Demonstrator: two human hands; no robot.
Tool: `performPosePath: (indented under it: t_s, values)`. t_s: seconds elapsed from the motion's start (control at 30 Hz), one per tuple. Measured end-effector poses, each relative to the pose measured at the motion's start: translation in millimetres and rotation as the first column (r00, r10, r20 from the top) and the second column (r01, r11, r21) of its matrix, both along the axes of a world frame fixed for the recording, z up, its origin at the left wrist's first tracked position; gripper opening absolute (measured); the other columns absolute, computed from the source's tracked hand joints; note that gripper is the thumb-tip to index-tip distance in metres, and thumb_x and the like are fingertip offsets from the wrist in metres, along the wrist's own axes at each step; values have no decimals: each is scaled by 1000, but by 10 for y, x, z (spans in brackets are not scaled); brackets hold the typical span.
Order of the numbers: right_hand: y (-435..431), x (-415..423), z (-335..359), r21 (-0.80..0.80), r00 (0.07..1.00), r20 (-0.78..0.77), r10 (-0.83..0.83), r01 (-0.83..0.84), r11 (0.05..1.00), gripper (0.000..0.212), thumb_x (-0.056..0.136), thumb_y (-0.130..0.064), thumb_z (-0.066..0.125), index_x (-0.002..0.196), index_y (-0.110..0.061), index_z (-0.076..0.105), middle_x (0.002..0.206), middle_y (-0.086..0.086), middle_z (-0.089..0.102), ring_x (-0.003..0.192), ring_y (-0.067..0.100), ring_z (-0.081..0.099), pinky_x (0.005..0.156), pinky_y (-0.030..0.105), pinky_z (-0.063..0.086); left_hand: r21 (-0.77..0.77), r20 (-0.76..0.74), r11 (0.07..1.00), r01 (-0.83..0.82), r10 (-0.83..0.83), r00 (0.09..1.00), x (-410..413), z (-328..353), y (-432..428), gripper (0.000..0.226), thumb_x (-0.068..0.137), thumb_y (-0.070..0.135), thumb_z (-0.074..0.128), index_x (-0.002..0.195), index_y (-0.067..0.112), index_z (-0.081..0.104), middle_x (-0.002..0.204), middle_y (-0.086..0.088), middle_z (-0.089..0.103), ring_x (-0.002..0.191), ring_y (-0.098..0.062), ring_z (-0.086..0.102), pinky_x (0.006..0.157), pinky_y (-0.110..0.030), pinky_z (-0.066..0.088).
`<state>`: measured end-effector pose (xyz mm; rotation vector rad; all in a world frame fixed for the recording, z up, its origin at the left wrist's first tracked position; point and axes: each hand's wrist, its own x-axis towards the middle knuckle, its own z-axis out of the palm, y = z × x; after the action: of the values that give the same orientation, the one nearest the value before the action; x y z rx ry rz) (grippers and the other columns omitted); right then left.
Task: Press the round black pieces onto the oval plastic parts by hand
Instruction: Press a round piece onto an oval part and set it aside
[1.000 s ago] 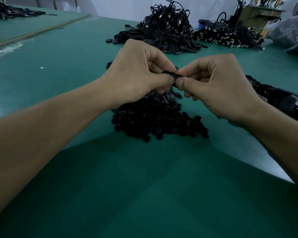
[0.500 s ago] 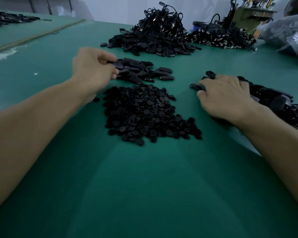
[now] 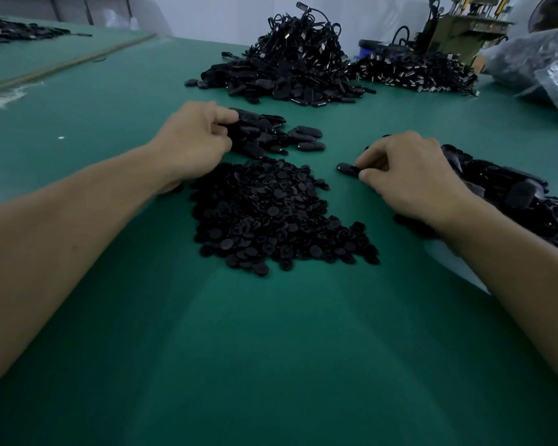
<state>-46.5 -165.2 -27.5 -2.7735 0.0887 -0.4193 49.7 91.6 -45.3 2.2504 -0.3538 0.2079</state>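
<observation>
Round black pieces point(image 3: 271, 217) lie in a wide, loose heap on the green table point(image 3: 271, 349), and we take that heap as our landmark. Just beyond it sits a small pile of oval plastic parts point(image 3: 284, 136), with a few lying singly on that pile's right edge. Our left hand point(image 3: 194, 143) is at the left side of that pile, its wrist over the heap's far left corner. Its fingers are curled down onto the ovals, but we cannot tell whether they actually grip one.

To the right of the heap, apart from it, our right hand point(image 3: 409, 175) pinches a single oval plastic part point(image 3: 347, 169) between thumb and fingertips. The part's free end points left, toward the heap, and it lies low against the table. Behind this hand, farther right of the heap, is another dark pile point(image 3: 512, 194) of black parts that runs under our forearm.

Well beyond the heap stands a tall mound of corded black parts point(image 3: 290, 66). A flatter spread of similar parts point(image 3: 413, 72) lies to its right, and a clear plastic bag point(image 3: 535, 59) sits at the far right.
</observation>
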Motion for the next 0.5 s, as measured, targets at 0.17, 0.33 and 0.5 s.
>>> performPosePath:
  t_s: [0.17, 0.33, 0.5]
  values:
    - [-40, 8, -10, 111, 998, 52, 21, -27, 993, 24, 91, -12, 71, 114, -16, 70, 99, 2, 66, 83, 8, 59, 68, 6, 39, -80, 127, 996, -47, 57, 990, -99, 16, -11, 39, 95, 0, 54, 126, 21, 68, 109, -2, 69, 70, 11, 60, 63, -2, 41]
    - [6, -38, 22, 197, 990, 112, 82, -103, 975, 8, 93, -16, 70, 97, -21, 74, 80, -13, 64, 74, -6, 56, 56, -4, 37, -112, 275, 994, 11, 20, 961, -353, 136, -115, 21, 92, 8, 64, 97, 28, 71, 80, 16, 65, 62, 10, 57, 62, -3, 42]
    - [93, -123, 81, 308, 972, 93, 218, -236, 922, 12, 96, -22, 66, 88, -30, 69, 83, -6, 71, 80, 12, 69, 69, 26, 56, -104, 295, 980, 168, -131, 946, -614, 171, -302, 12, 90, 18, 72, 100, 23, 75, 80, 18, 69, 67, 12, 61, 70, -4, 43]
